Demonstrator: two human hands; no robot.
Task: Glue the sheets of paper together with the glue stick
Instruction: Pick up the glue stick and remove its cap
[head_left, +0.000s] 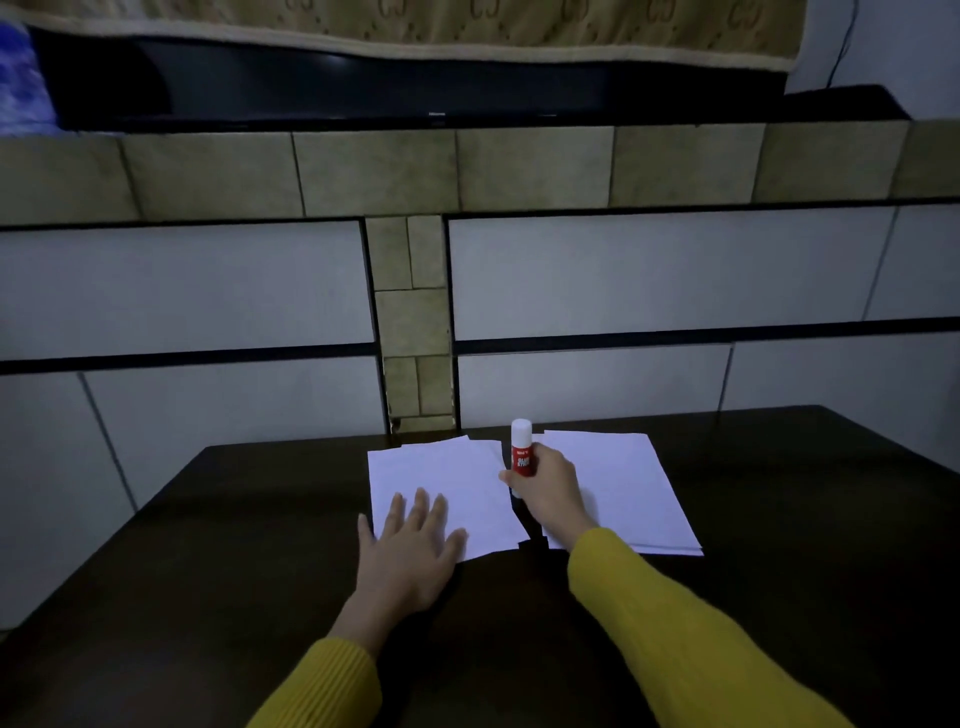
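Note:
Two piles of white paper lie side by side on a dark table (260, 519). My left hand (415, 545) rests flat, fingers spread, on the near corner of the left sheets (441, 473). My right hand (545, 488) grips a red glue stick (522, 452) with a white cap, held upright in the gap between the piles. The right sheets (628, 488) lie partly under my right wrist. The cap sits on the stick.
A tiled wall (649, 275) with dark trim rises just behind the table's far edge. Above it sits a dark television (363, 88) under a patterned cloth. Both arms wear yellow sleeves.

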